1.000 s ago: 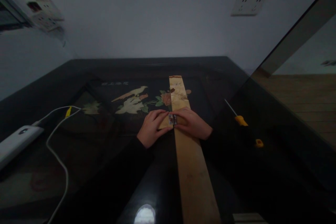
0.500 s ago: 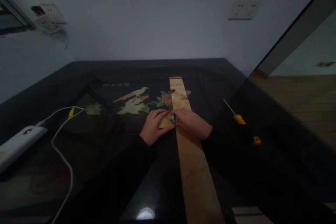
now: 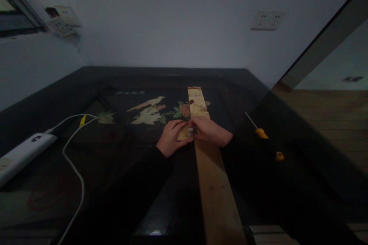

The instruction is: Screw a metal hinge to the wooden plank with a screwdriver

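Note:
A long pale wooden plank (image 3: 214,183) runs from the near edge toward the far side of a dark glossy table (image 3: 161,72). My left hand (image 3: 171,138) presses its closed fingers down on a small wooden piece (image 3: 184,134) that butts against the plank's left side. My right hand (image 3: 212,132) rests on the plank, and its fingertips pinch a small metal hinge (image 3: 191,131) at the joint between the two pieces. The thumbs of both hands nearly touch there. Dark sleeves cover both arms.
A screwdriver with a yellow handle (image 3: 262,133) lies right of the plank. A white power strip (image 3: 24,153) and its white cable (image 3: 74,164) lie at the left. The tabletop bears a bird and flower picture (image 3: 149,111). On the back wall is a socket (image 3: 267,20).
My right fingers have closed in over the hinge, so less of it shows. Both hands stay at the joint. The view has tipped slightly.

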Motion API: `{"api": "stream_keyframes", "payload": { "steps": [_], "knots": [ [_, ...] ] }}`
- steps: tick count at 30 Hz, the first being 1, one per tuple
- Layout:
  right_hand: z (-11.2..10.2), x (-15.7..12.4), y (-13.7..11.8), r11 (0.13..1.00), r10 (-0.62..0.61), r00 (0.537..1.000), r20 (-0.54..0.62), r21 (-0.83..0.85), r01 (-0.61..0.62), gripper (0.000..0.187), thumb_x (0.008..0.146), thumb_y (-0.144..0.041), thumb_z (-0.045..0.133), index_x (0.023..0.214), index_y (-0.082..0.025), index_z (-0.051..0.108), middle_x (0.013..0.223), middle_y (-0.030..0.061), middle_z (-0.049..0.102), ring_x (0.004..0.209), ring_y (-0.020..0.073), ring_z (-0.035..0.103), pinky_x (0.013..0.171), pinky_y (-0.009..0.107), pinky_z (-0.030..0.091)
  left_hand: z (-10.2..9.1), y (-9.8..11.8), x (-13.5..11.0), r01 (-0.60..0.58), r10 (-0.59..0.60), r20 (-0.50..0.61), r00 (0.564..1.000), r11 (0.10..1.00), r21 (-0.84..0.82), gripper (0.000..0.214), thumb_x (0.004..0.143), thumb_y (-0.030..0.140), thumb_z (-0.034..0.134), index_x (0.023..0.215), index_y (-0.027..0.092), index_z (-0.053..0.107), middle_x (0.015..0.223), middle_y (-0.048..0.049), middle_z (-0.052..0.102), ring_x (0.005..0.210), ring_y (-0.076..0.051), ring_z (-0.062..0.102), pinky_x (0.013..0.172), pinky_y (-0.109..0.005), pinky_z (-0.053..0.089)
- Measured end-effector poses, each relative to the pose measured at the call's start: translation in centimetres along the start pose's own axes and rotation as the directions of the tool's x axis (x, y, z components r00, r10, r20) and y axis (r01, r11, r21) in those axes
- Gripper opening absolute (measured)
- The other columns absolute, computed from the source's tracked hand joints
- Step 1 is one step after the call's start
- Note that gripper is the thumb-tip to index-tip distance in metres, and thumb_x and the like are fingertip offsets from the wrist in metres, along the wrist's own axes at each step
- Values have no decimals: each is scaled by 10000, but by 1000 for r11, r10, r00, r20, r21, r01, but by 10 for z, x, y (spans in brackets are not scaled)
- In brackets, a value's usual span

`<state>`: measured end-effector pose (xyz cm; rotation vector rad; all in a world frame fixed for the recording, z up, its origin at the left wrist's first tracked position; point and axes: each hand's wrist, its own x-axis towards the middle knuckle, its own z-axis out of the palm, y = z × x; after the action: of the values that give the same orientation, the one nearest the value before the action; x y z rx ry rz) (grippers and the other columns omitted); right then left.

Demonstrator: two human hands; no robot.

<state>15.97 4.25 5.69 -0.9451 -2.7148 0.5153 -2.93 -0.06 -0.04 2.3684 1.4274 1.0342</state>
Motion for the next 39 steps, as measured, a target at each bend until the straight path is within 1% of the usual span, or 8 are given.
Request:
{"api": "stream_keyframes", "payload": {
  "steps": [3, 8, 15, 19, 24, 29, 33, 39],
  "knots": [
    [-4, 6, 2, 1000, -5, 999, 41, 16, 4, 290, 688, -105, 615, 948, -165, 502, 943, 77, 567, 903, 208, 531, 772, 297, 401, 0, 0, 0, 0, 0, -3, 1000, 1000, -6, 512, 758, 454, 684, 1176, 180, 574, 1163, -115, 575, 1096, -261, 523, 956, -430, 431],
    [-11, 8, 0, 998, -17, 999, 46, 61, 14, 315, 676, -90, 606, 970, -162, 518, 948, 81, 546, 921, 205, 517, 785, 294, 397, -3, 4, 2, 14, -15, -21, 1000, 1000, -20, 501, 755, 445, 688, 1180, 202, 578, 1158, -107, 577, 1093, -261, 530, 947, -433, 433],
    [-17, 5, 0, 996, -33, 998, 46, 81, 29, 283, 688, -86, 612, 953, -155, 539, 939, 73, 595, 906, 191, 529, 783, 283, 388, -4, 8, 1, 38, -38, -20, 999, 999, 0, 509, 759, 458, 682, 1182, 198, 569, 1173, -110, 578, 1110, -262, 529, 953, -430, 419],
    [-20, 5, 1, 985, -27, 998, 65, 172, 15, 257, 686, -81, 623, 918, -157, 542, 911, 51, 606, 856, 168, 544, 754, 272, 392, -4, 8, 0, 30, -30, -3, 1000, 999, 27, 534, 755, 478, 681, 1200, 212, 553, 1200, -106, 582, 1132, -269, 523, 972, -441, 391],
    [-21, 8, 1, 921, 91, 990, 108, 370, -125, 237, 686, -129, 675, 869, -161, 526, 867, 26, 581, 793, 140, 538, 704, 253, 410, -5, 12, 0, -7, 6, 2, 1000, 998, 63, 549, 752, 495, 678, 1204, 208, 554, 1225, -105, 584, 1152, -266, 515, 997, -424, 356],
    [-16, 12, 5, 845, 167, 981, 100, 498, -195, 182, 706, -151, 665, 809, -163, 516, 732, -24, 516, 671, 109, 494, 622, 237, 393, -7, 14, 0, -58, 60, -24, 998, 995, 85, 556, 756, 479, 680, 1218, 198, 553, 1230, -100, 586, 1160, -259, 507, 1011, -407, 335],
    [-14, 13, 9, 810, 135, 987, 87, 563, -161, 172, 703, -123, 646, 760, -174, 492, 699, -42, 512, 656, 99, 498, 613, 231, 392, -9, 15, -1, -72, 76, -42, 996, 993, 92, 570, 755, 482, 679, 1232, 198, 550, 1226, -101, 587, 1153, -260, 510, 1013, -403, 330],
    [-10, 14, 14, 734, 89, 994, 68, 670, -112, 173, 719, -181, 648, 757, -187, 479, 713, -38, 518, 680, 105, 517, 656, 254, 428, -11, 18, -1, -96, 101, -50, 994, 990, 107, 590, 758, 498, 666, 1264, 226, 532, 1223, -93, 588, 1141, -268, 509, 1007, -414, 327]
  ]
}}
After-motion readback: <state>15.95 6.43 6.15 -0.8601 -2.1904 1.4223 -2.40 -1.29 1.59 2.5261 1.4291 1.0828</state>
